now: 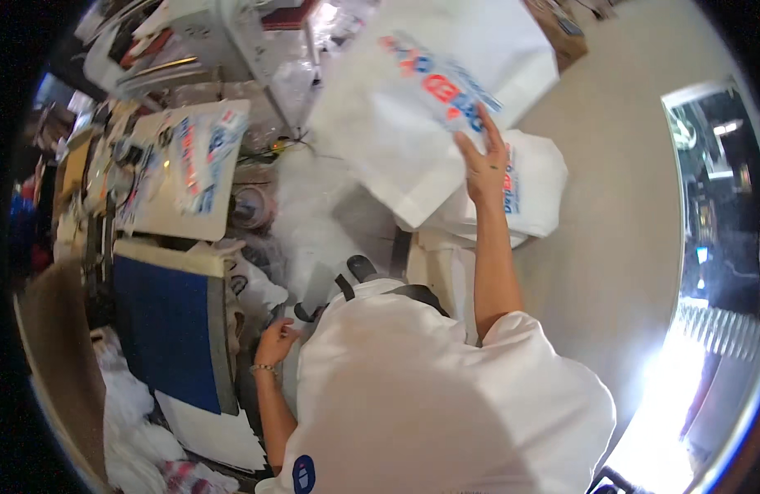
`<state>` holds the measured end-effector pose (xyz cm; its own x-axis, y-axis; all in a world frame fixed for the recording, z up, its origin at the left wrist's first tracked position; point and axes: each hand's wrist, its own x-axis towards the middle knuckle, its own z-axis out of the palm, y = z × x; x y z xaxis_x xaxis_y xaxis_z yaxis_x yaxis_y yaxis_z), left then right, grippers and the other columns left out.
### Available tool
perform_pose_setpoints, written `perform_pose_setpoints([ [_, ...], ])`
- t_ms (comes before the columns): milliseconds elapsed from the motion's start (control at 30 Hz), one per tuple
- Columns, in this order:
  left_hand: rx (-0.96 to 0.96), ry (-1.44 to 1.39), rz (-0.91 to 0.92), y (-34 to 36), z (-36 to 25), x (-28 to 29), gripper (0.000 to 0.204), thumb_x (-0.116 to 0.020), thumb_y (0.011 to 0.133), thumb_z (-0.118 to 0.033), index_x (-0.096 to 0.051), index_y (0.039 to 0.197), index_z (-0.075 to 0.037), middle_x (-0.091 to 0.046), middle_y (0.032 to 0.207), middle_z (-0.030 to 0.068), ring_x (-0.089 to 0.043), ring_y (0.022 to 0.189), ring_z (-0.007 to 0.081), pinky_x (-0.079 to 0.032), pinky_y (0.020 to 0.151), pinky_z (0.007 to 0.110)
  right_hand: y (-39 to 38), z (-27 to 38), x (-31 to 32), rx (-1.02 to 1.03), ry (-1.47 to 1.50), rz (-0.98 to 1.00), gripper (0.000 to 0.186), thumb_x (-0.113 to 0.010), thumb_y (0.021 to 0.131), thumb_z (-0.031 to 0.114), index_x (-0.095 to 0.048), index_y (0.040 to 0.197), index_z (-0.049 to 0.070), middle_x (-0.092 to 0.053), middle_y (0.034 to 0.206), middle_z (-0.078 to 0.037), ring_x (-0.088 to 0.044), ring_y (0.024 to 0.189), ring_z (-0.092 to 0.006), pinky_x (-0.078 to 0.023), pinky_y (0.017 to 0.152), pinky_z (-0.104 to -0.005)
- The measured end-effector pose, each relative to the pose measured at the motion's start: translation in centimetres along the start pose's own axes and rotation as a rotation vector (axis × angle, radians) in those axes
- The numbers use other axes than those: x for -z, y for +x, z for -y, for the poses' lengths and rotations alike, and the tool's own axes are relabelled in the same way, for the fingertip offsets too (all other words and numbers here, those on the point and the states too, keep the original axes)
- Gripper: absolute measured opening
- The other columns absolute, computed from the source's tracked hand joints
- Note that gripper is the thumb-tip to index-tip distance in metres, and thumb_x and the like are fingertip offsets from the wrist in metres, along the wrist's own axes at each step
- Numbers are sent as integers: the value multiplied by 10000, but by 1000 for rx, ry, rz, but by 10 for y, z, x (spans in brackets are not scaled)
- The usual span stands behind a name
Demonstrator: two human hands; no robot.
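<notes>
A large white bag (371, 140) with red and blue print leans up in front of me, blurred a little. My right hand (487, 165) reaches out to its printed side, fingers and thumb spread against the surface. Just right of that hand and behind my forearm, a second white printed bag (540, 185) is bunched up. Low at my left side hangs my left hand (277, 342), wearing a beaded bracelet (264, 369). Its fingers are loosely bent and apart, with nothing visible in them. The blue panel (166, 329) is the large thing nearest to it.
A pale board (223, 185) with similar print stands at the left, cluttered at its far side. Beyond it rises a grey machine frame (223, 41). White plastic bags (137, 428) lie lower left beside a brown cardboard panel (63, 354). A bright glazed opening (717, 206) is at right.
</notes>
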<state>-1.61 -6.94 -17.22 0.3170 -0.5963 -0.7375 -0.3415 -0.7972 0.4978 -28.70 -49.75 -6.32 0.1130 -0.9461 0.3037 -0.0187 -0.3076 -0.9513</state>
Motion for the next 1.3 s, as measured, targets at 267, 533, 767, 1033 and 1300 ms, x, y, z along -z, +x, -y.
perform_pose_setpoints([
  [267, -122, 64, -41, 19, -37, 24, 347, -708, 851, -219, -629, 1107, 1, -655, 891, 99, -615, 805, 176, -498, 754, 311, -45, -169, 133, -173, -16, -717, 659, -723, 798, -3, -425, 1383, -53, -479, 1382, -146, -428, 1277, -221, -350, 1064, -344],
  [533, -252, -25, -113, 25, -15, 4, 348, -690, 853, -200, -624, 1133, -4, -668, 874, 124, -633, 803, 221, -499, 746, 336, -92, -285, 232, -692, -735, -390, 873, -692, 814, 514, -393, 1390, -69, -453, 1395, -256, -507, 1243, -337, -399, 1040, -397],
  [767, -48, -98, -193, -22, 5, -22, 375, -695, 848, -221, -617, 1152, -15, -671, 935, 127, -643, 822, 230, -505, 748, 341, 17, -166, 157, -769, -1175, 191, 953, -401, 818, 786, -396, 1446, 69, -364, 1454, -296, -424, 1327, -372, -362, 1071, -433],
  [1033, 40, -577, -378, -112, 35, -11, 281, -643, 921, -203, -629, 1152, -45, -680, 934, 68, -624, 783, 137, -500, 677, 291, 68, -195, 75, -380, -1256, 105, 620, -454, 928, 577, -613, 1259, 77, -599, 1252, -206, -544, 1177, -362, -368, 989, -580],
  [1300, 336, -944, -1227, -217, 251, 11, 214, -614, 947, -153, -555, 767, -53, -582, 700, 29, -500, 588, 97, -370, 519, 257, 9, -113, -257, 436, -490, 749, 260, -702, 839, 252, -710, 973, 29, -696, 944, -165, -664, 886, -329, -509, 801, -385],
])
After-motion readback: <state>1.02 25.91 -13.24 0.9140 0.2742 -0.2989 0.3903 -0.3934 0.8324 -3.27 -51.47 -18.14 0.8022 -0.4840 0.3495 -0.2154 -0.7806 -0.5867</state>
